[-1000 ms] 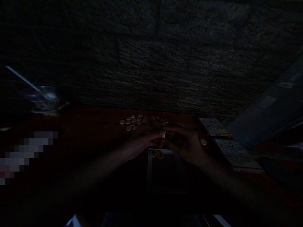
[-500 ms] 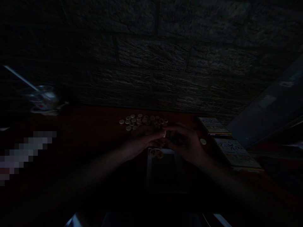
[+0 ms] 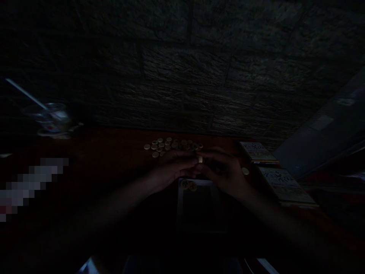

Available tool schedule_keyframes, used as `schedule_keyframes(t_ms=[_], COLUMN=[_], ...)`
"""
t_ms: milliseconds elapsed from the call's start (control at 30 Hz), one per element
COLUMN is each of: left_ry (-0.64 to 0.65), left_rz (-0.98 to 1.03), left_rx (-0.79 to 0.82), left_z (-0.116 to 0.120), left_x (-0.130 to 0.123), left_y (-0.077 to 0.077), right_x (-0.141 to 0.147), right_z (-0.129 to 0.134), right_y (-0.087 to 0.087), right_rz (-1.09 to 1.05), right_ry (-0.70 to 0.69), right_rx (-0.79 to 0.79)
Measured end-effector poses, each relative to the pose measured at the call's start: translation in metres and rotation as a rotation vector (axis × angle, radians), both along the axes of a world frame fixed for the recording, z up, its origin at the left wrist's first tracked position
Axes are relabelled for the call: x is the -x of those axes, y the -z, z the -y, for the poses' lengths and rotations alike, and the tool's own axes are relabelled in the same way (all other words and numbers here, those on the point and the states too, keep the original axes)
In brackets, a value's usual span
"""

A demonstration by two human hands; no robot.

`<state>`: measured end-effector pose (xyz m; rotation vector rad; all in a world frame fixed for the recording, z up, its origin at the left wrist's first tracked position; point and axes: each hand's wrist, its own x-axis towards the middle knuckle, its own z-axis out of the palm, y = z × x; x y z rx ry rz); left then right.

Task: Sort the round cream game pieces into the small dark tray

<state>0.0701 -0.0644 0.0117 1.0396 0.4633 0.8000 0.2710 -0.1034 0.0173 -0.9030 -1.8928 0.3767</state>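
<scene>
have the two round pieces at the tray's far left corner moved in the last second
No, the two round pieces show no visible shift against the rim of the tray.

The reddish table (image 3: 114,152) bears round pieces (image 3: 161,145) — and two flat boxes (image 3: 285,184).

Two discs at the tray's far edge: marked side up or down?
Marked side up: dark characters show on the left disc and the right disc.
</scene>
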Motion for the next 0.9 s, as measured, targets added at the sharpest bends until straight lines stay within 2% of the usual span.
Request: schedule_keyframes(t_ms=[367,533,667,900], left_ry=[0.004,0.027,-0.010,-0.088], left_rz=[-0.099,-0.065,-0.058,-0.074], left_rx=[-0.033,-0.032,-0.026,-0.111], left_z=[0.0020,0.0020,0.0008,-0.0017], left_x=[-0.0005,-0.0015,-0.0014,-0.0012], left_y=[0.0008,0.0017,0.0028,0.0064], right_x=[0.0000,-0.0011,-0.0012,-0.0005], right_z=[0.0004,-0.0020,-0.0028,-0.0020], right_y=[0.0002,0.0036,0.0048,0.0050], right_rz=[-0.004,-0.026,-0.033,-0.063], right_ry=[-0.006,0.007,0.040,0.071], right_rx=[0.017,0.065,0.095,0.142])
